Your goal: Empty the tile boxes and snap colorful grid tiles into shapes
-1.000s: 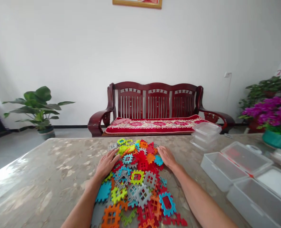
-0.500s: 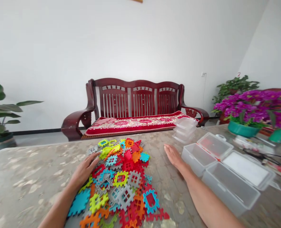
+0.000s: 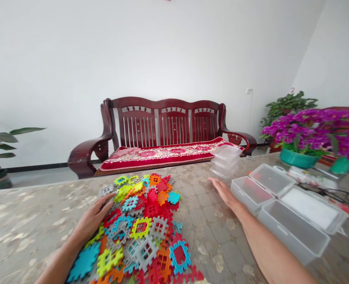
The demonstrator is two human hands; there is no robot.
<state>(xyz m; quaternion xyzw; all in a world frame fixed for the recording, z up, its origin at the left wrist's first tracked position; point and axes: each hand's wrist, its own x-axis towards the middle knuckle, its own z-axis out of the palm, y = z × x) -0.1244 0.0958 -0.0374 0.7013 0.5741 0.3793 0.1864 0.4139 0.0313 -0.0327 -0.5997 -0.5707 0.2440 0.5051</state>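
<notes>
Dozens of bright plastic interlocking square tiles [image 3: 145, 227] lie heaped on a marbled stone table [image 3: 29, 221], toward 6 o'clock in the view. The left hand [image 3: 93, 219] rests flat on the heap's 9 o'clock edge, fingers stretched out, gripping nothing. The right hand [image 3: 225, 192], flat, open and empty, sits at the heap's 3 o'clock, just beside an open clear plastic box [image 3: 245, 199].

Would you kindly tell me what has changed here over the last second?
The right hand lifted off the tile pile and moved right, toward the open clear boxes; it holds nothing. The left hand stayed flat on the pile's left edge. Pile and boxes lie as before.
</notes>
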